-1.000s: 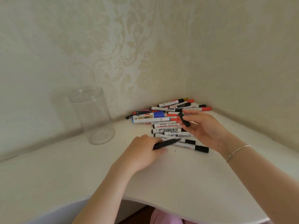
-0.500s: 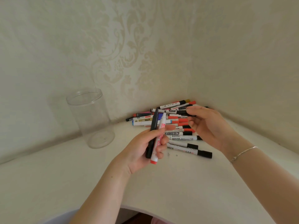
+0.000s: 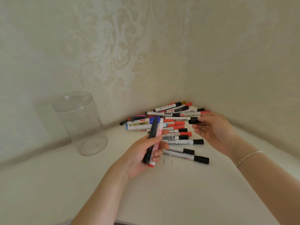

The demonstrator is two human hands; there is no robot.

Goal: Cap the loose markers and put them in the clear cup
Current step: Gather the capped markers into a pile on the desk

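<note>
Freeing the black marker tip for capping, two markers are gripped upright by left hand; black cap pinched by right hand at 2 o'clock.

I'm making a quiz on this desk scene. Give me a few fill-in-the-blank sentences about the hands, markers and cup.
1. The left hand holds ____ markers.
2. The right hand pinches a black ____.
3. The clear cup holds ____ markers.
4. The marker pile lies to the ____ of the cup.

Missing words: two; cap; no; right
</note>
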